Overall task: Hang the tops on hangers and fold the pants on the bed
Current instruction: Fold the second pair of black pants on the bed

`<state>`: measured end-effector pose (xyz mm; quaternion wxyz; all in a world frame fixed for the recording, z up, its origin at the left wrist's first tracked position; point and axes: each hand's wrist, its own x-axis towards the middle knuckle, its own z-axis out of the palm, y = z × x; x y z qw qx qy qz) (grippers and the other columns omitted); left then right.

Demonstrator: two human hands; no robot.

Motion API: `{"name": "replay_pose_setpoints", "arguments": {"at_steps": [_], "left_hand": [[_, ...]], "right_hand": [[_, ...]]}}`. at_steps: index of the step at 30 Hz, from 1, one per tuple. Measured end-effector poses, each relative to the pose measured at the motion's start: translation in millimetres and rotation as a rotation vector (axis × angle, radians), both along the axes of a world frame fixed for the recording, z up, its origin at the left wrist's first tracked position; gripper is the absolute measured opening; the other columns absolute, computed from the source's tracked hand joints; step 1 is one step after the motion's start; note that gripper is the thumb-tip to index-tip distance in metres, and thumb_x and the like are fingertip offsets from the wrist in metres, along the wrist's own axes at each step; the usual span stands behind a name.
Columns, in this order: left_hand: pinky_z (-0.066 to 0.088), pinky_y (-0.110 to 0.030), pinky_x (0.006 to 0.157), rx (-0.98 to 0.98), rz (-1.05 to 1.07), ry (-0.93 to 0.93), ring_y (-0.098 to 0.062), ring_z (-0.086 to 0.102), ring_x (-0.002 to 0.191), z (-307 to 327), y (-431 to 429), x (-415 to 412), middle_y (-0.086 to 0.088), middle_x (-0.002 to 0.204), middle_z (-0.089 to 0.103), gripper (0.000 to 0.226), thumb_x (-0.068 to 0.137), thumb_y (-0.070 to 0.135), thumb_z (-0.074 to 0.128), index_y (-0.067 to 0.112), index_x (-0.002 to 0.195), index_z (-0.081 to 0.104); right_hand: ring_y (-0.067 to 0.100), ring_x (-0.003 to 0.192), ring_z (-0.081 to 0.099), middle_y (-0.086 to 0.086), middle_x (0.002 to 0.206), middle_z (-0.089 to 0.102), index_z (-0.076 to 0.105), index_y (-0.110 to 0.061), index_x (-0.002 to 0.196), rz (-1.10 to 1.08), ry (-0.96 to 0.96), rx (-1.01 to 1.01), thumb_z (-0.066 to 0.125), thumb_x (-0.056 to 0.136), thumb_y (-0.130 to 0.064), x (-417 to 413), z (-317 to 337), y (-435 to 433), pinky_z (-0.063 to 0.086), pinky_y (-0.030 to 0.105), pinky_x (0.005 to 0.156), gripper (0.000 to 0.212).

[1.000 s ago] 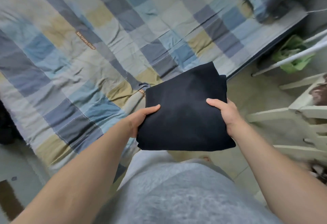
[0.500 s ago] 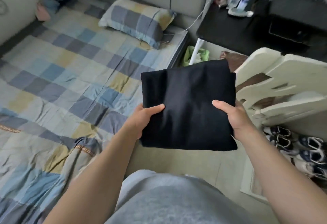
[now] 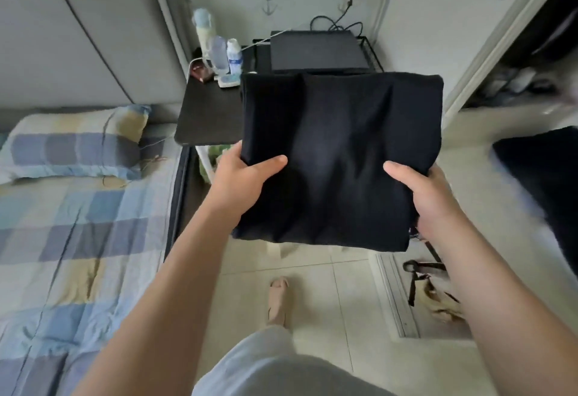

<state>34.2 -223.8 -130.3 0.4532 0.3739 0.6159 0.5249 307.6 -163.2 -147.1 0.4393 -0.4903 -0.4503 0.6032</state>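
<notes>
A folded black garment (image 3: 337, 151), squared into a flat packet, is held up in front of me over the floor, away from the bed. My left hand (image 3: 242, 176) grips its left edge with the thumb on top and fingers underneath. My right hand (image 3: 428, 195) grips the right edge the same way. The bed (image 3: 78, 239) with its blue, grey and yellow checked cover lies to my left.
A black bedside table (image 3: 209, 114) with bottles and a black box stands straight ahead behind the garment. A checked pillow (image 3: 72, 145) lies at the head of the bed. A doorway opens at the right. A bag with straps (image 3: 434, 289) lies on the tiled floor.
I have turned right, away from the bed, carrying the folded garment in both hands. The bedside table and doorway have come into view; the grip is unchanged.
</notes>
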Motion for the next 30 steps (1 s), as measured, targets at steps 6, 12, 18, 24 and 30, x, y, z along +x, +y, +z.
{"name": "replay_pose_setpoints", "arguments": {"at_steps": [6, 12, 18, 24, 30], "left_hand": [[0.052, -0.008, 0.057, 0.085, -0.29, 0.026, 0.001, 0.072, 0.079, 29.5, 146.0, 57.8, 0.019, 0.091, 0.076, 0.023, 0.08, 0.023, 0.084, 0.037, 0.093, 0.071], [0.059, -0.027, 0.073, 0.02, -0.616, 0.019, -0.013, 0.076, 0.087, 33.2, 278.9, 140.5, 0.008, 0.098, 0.078, 0.029, 0.081, 0.019, 0.083, 0.024, 0.107, 0.072], [0.056, -0.018, 0.063, -0.057, -0.905, 0.056, -0.007, 0.075, 0.08, 17.4, 357.9, 259.2, 0.015, 0.093, 0.077, 0.028, 0.08, 0.025, 0.083, 0.031, 0.104, 0.07], [0.052, -0.01, 0.052, -0.095, -1.056, 0.083, -0.003, 0.073, 0.074, -9.8, 395.8, 374.8, 0.017, 0.088, 0.077, 0.028, 0.079, 0.025, 0.084, 0.036, 0.099, 0.069], [0.055, -0.025, 0.076, -0.15, -1.068, 0.25, -0.007, 0.072, 0.083, -51.9, 428.7, 460.0, 0.016, 0.09, 0.075, 0.032, 0.079, 0.029, 0.083, 0.034, 0.108, 0.07]], "right_hand": [[0.018, 0.104, 0.072, -0.006, 0.117, 0.074, 0.072, -0.034, 0.111, -0.275, 0.012, 0.044, 0.085, 0.068, -0.044, 67.8, 15.5, 72.8, 0.059, 0.032, 0.076, 0.046], [0.01, 0.102, 0.072, -0.013, 0.116, 0.073, 0.074, -0.041, 0.107, -0.575, 0.057, 0.016, 0.088, 0.063, -0.042, 132.9, 17.5, 119.7, 0.059, 0.024, 0.075, 0.046], [0.005, 0.096, 0.072, -0.018, 0.111, 0.073, 0.065, -0.041, 0.115, -0.889, 0.078, -0.056, 0.089, 0.058, -0.048, 206.8, -1.3, 119.1, 0.055, 0.031, 0.079, 0.062], [0.005, 0.099, 0.071, -0.017, 0.112, 0.073, 0.068, -0.042, 0.109, -1.067, 0.106, -0.056, 0.087, 0.062, -0.044, 280.3, -19.0, 121.6, 0.057, 0.021, 0.072, 0.05], [0.003, 0.098, 0.071, -0.019, 0.111, 0.073, 0.069, -0.05, 0.104, -1.136, 0.136, -0.123, 0.086, 0.065, -0.041, 339.7, -47.7, 146.0, 0.055, 0.025, 0.077, 0.043]]}}
